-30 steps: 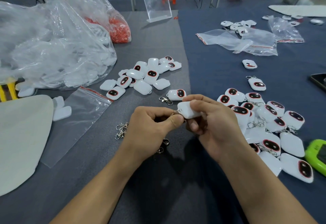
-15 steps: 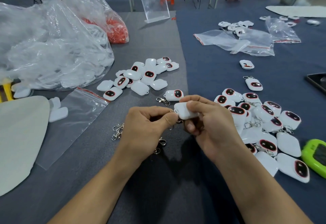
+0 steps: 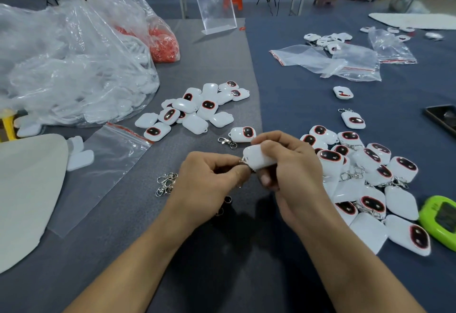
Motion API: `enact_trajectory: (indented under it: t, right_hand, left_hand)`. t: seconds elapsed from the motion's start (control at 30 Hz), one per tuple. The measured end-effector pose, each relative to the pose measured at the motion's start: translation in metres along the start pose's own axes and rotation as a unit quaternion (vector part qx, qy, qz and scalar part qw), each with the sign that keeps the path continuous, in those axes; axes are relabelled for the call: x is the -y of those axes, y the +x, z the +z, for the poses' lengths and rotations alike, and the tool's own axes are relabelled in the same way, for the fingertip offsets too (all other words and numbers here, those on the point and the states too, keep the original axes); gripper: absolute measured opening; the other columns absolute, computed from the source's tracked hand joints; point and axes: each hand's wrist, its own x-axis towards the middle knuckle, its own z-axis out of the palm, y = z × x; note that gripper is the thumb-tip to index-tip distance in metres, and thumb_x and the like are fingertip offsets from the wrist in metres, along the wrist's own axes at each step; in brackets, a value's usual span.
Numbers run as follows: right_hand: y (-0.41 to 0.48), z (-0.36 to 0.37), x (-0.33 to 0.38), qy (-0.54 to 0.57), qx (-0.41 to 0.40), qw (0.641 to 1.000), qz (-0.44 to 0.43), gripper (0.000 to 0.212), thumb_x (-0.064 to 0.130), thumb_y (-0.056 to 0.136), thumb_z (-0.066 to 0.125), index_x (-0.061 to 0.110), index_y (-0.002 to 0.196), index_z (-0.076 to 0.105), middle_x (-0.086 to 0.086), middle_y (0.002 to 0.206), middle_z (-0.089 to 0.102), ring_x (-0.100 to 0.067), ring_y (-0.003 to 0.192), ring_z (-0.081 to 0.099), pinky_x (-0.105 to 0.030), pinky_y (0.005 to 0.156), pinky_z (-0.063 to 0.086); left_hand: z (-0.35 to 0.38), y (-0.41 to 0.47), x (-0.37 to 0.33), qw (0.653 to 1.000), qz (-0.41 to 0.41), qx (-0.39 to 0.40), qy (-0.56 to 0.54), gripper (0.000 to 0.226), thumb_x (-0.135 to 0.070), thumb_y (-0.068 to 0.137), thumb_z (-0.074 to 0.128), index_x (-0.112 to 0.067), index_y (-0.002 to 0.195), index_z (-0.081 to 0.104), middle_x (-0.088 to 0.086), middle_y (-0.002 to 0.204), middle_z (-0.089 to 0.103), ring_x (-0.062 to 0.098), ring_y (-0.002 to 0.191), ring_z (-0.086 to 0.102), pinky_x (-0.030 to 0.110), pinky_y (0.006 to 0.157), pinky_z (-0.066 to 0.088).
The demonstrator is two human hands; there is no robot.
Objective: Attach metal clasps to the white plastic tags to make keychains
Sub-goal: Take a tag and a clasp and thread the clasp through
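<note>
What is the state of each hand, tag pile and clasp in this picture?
Left hand, pinching a metal clasp at the tag's corner.
Right hand, gripping a white tag, blank side up.
Loose clasps, lying unattached beside the left hand.
Left tag pile, no clasps visible.
Right tag pile, clasps attached.

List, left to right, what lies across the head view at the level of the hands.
Pale board → clear zip bag → loose metal clasps → left hand → pinched clasp → white tag → right hand → pile of clasped tags → green device.
</note>
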Motion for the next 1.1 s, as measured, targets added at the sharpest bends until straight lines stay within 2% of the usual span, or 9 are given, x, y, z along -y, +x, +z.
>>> enact_trajectory:
  t: [0.1, 0.2, 0.27, 0.4, 0.53, 0.73, 0.87, 1.0, 1.1]
  right_hand:
    - [0.0, -0.002, 0.001, 0.068, 0.022, 0.995, 0.064, 0.029, -0.001, 0.095, 0.048, 0.009, 0.08, 0.071, -0.01, 0.059, 0.061, -0.014, 0.035, 0.038, -0.019, 0.039, 0.024]
    - [0.002, 0.0, -0.001, 0.073, 0.008, 0.996, 0.057, 0.03, 0.0, 0.095, 0.049, 0.011, 0.078, 0.071, -0.01, 0.059, 0.061, -0.014, 0.034, 0.038, -0.019, 0.039, 0.025]
    - [-0.002, 0.002, -0.004, -0.035, -0.014, 0.998, -0.056, 0.026, 0.004, 0.093, 0.054, 0.015, 0.077, 0.071, -0.001, 0.058, 0.06, -0.011, 0.039, 0.042, -0.02, 0.041, 0.032]
    - [-0.015, 0.008, -0.013, -0.307, -0.018, 0.904, -0.297, 0.014, 0.016, 0.09, 0.06, 0.028, 0.084, 0.067, 0.013, 0.069, 0.063, -0.001, 0.06, 0.057, -0.005, 0.055, 0.036]
    - [-0.006, 0.008, -0.01, -0.174, -0.034, 0.968, -0.179, 0.016, 0.02, 0.085, 0.057, 0.025, 0.08, 0.071, 0.007, 0.057, 0.056, -0.006, 0.05, 0.046, -0.023, 0.052, 0.04]
    - [0.004, -0.004, -0.001, -0.098, -0.043, 0.99, -0.095, 0.03, 0.003, 0.092, 0.055, 0.017, 0.073, 0.073, 0.002, 0.059, 0.062, -0.01, 0.049, 0.049, -0.024, 0.042, 0.037]
    - [0.003, -0.001, -0.001, -0.054, -0.03, 0.997, -0.053, 0.034, 0.0, 0.093, 0.053, 0.017, 0.07, 0.072, 0.002, 0.058, 0.061, -0.007, 0.041, 0.045, -0.019, 0.037, 0.034]
    - [-0.004, 0.005, -0.008, -0.166, -0.048, 0.976, -0.136, 0.018, 0.02, 0.085, 0.057, 0.026, 0.078, 0.072, 0.008, 0.056, 0.058, -0.007, 0.05, 0.047, -0.025, 0.048, 0.04]
    - [-0.002, 0.005, -0.008, -0.168, -0.05, 0.972, -0.157, 0.017, 0.021, 0.084, 0.057, 0.028, 0.08, 0.071, 0.009, 0.055, 0.055, -0.007, 0.052, 0.046, -0.024, 0.051, 0.04]
  left_hand:
    - [0.002, 0.001, -0.005, 0.995, -0.017, 0.037, -0.089, 0.014, -0.023, 0.083, 0.074, -0.025, 0.072, 0.081, -0.014, 0.049, 0.054, -0.002, 0.048, 0.043, 0.01, 0.051, 0.035]
    - [0.001, 0.002, -0.003, 1.0, 0.03, 0.002, 0.003, 0.014, -0.031, 0.078, 0.071, -0.023, 0.07, 0.078, -0.008, 0.053, 0.054, 0.004, 0.052, 0.045, 0.018, 0.052, 0.036]
    - [-0.002, 0.002, 0.0, 0.975, 0.112, -0.03, 0.188, 0.018, -0.031, 0.079, 0.068, -0.02, 0.068, 0.076, -0.004, 0.055, 0.053, 0.011, 0.054, 0.049, 0.027, 0.058, 0.038]
    - [-0.003, -0.002, 0.0, 0.879, 0.251, -0.037, 0.403, 0.017, -0.022, 0.074, 0.068, -0.016, 0.059, 0.066, 0.0, 0.055, 0.05, 0.024, 0.053, 0.044, 0.04, 0.065, 0.042]
    - [0.0, -0.003, 0.001, 0.882, 0.253, -0.093, 0.387, 0.017, -0.021, 0.081, 0.067, -0.018, 0.064, 0.067, -0.004, 0.058, 0.05, 0.021, 0.056, 0.047, 0.034, 0.07, 0.035]
    - [0.006, 0.0, 0.001, 0.985, 0.102, -0.114, 0.079, 0.013, -0.028, 0.071, 0.084, -0.036, 0.079, 0.078, -0.003, 0.06, 0.052, 0.004, 0.052, 0.043, 0.016, 0.055, 0.034]
    - [0.004, -0.003, -0.001, 0.959, 0.17, -0.107, 0.198, 0.006, -0.028, 0.076, 0.075, -0.024, 0.072, 0.075, -0.005, 0.056, 0.05, 0.013, 0.059, 0.047, 0.022, 0.069, 0.038]
    - [0.001, -0.002, 0.003, 0.9, 0.258, -0.101, 0.336, 0.011, -0.024, 0.083, 0.07, -0.021, 0.073, 0.075, -0.008, 0.057, 0.049, 0.015, 0.057, 0.044, 0.027, 0.071, 0.033]
    - [0.0, -0.002, 0.006, 0.909, 0.246, -0.11, 0.317, 0.007, -0.028, 0.081, 0.072, -0.024, 0.076, 0.075, -0.011, 0.06, 0.053, 0.011, 0.059, 0.046, 0.026, 0.075, 0.033]
